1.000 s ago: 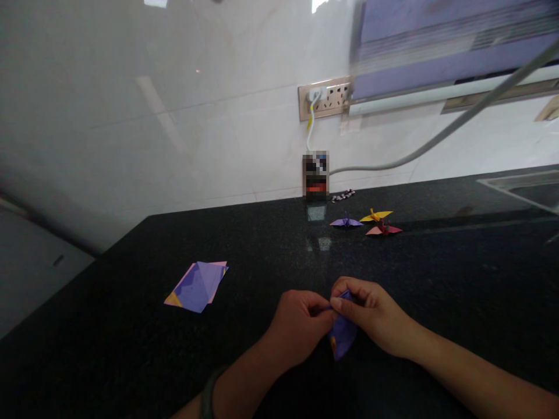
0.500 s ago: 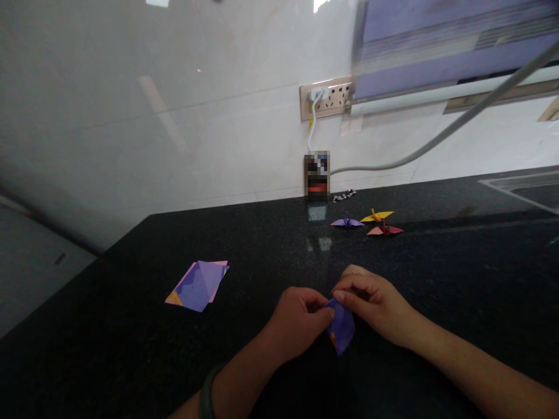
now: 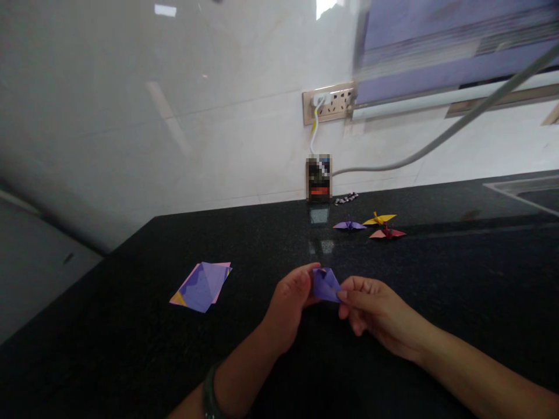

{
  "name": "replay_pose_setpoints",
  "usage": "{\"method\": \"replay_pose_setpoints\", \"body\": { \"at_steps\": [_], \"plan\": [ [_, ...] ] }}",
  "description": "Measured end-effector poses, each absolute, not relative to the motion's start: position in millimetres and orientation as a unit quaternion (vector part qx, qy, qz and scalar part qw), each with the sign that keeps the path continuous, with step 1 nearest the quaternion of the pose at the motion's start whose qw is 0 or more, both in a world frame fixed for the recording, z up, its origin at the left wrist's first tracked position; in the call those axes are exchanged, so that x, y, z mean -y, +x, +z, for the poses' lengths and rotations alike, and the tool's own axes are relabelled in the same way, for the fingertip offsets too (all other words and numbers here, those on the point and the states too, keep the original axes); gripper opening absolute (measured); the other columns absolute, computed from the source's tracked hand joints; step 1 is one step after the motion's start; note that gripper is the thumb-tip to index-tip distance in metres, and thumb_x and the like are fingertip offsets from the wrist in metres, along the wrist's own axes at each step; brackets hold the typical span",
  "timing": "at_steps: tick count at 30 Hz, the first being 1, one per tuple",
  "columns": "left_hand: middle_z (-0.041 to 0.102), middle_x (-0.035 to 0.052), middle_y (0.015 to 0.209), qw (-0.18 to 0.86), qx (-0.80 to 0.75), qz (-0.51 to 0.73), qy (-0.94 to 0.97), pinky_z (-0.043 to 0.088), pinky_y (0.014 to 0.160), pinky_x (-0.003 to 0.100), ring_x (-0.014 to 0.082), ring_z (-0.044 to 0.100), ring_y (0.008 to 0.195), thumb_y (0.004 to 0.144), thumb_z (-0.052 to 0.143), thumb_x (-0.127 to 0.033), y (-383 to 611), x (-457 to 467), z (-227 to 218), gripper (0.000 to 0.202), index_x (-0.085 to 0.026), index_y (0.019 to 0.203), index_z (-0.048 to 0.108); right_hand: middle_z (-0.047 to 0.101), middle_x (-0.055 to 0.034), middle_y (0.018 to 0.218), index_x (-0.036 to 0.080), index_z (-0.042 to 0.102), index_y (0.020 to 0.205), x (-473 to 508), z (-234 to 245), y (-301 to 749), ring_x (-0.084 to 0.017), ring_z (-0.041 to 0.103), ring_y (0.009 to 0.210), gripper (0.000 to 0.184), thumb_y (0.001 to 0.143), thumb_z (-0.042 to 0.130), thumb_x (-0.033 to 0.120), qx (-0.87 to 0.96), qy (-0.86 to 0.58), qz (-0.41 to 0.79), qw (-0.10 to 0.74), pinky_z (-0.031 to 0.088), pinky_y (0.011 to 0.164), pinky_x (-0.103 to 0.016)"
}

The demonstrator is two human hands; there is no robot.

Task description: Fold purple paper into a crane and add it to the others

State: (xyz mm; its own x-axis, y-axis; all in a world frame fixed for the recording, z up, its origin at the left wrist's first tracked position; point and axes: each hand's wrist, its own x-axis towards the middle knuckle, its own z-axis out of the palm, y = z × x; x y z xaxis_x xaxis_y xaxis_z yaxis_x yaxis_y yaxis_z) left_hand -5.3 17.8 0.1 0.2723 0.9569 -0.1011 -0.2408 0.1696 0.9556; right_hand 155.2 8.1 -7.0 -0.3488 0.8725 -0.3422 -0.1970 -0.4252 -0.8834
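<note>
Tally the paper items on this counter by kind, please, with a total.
Finished cranes: 3 (purple crane, yellow crane, red crane)
Part-folded purple piece, pinched between left hand and right hand: 1
Stack of flat sheets, sheet count unclear: 1
Total: 5

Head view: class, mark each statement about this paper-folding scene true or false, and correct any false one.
1. The left hand and right hand both pinch the purple folded paper. True.
2. The stack of paper sheets lies to the right of the hands. False: it lies to their left.
3. A purple crane, a yellow crane and a red crane sit on the black countertop. True.
4. The wall socket has nothing plugged in. False: a white plug with a cable is in it.
</note>
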Motion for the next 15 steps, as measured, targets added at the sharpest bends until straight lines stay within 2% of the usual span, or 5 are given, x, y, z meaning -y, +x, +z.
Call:
{"method": "replay_pose_setpoints", "body": {
  "at_steps": [3, 8, 12, 15],
  "plan": [
    [0.059, 0.0078, 0.098, 0.658, -0.397, 0.438, 0.466, 0.045, 0.068, 0.028, 0.017, 0.056, 0.082, 0.065, 0.064, -0.034, -4.8, -16.7, -0.4, 0.048, -0.016, 0.108, 0.051, 0.063, -0.0003, 0.06, 0.016, 0.048, 0.071, -5.3, -4.2, 155.6, -0.006, 0.053, 0.041, 0.019, 0.071, 0.059, 0.032, 0.366, -0.426, 0.748, 0.354, 0.037, 0.041, -0.016],
    [0.06, 0.0026, 0.068, 0.654, -0.438, 0.404, 0.466, 0.043, 0.054, 0.023, 0.0109, 0.053, 0.057, 0.074, 0.052, -0.029, -4.8, -16.8, -2.4, 0.023, -0.012, 0.088, 0.06, 0.062, -0.0004, 0.058, 0.015, 0.05, 0.068, -3.2, -7.4, 152.9, -0.007, 0.053, 0.042, 0.027, 0.071, 0.057, 0.04, 0.481, -0.426, 0.709, 0.293, 0.036, 0.04, -0.017],
    [0.054, 0.0007, 0.056, 0.659, -0.463, 0.364, 0.468, 0.038, 0.048, 0.021, 0.0089, 0.048, 0.049, 0.074, 0.052, -0.03, -4.4, -16.7, -3.3, 0.023, -0.01, 0.077, 0.063, 0.053, 0.0046, 0.056, 0.015, 0.051, 0.071, -7.7, -11.4, 152.7, -0.004, 0.043, 0.037, 0.025, 0.074, 0.055, 0.04, 0.532, -0.459, 0.615, 0.357, 0.03, 0.037, -0.017],
    [0.054, 0.0005, 0.055, 0.651, -0.467, 0.347, 0.487, 0.036, 0.047, 0.02, 0.008, 0.046, 0.048, 0.073, 0.053, -0.03, -4.0, -15.3, -2.9, 0.023, -0.01, 0.074, 0.063, 0.051, 0.0056, 0.056, 0.016, 0.051, 0.074, -10.5, -12.3, 154.5, -0.004, 0.043, 0.039, 0.02, 0.074, 0.056, 0.036, 0.537, -0.459, 0.598, 0.378, 0.03, 0.039, -0.018]
  ]
}}
